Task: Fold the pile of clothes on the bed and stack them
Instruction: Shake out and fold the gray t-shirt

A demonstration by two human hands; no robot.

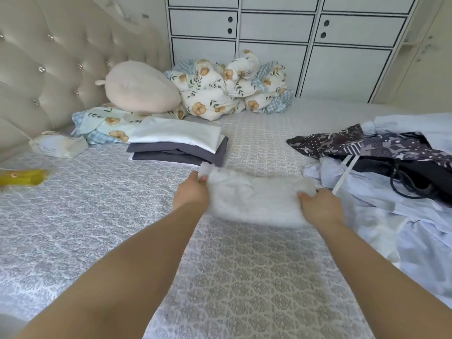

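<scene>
A folded white garment [254, 199] hangs blurred just above the patterned bedspread [97, 216] in the middle of the bed. My left hand [192, 192] grips its left end and my right hand [318, 206] grips its right end. Just beyond it sits a stack of folded clothes [178, 145], white on top of dark grey pieces. On the right lies the unfolded pile [391, 172], with light blue fabric, a dark patterned garment and black clothing with a cord.
A floral quilt [227, 91] and a beige plush cushion [139, 88] are heaped at the head of the bed. A small white pouch [58, 144] and a yellow object [23, 177] lie at the left. White cabinets [281, 33] stand behind.
</scene>
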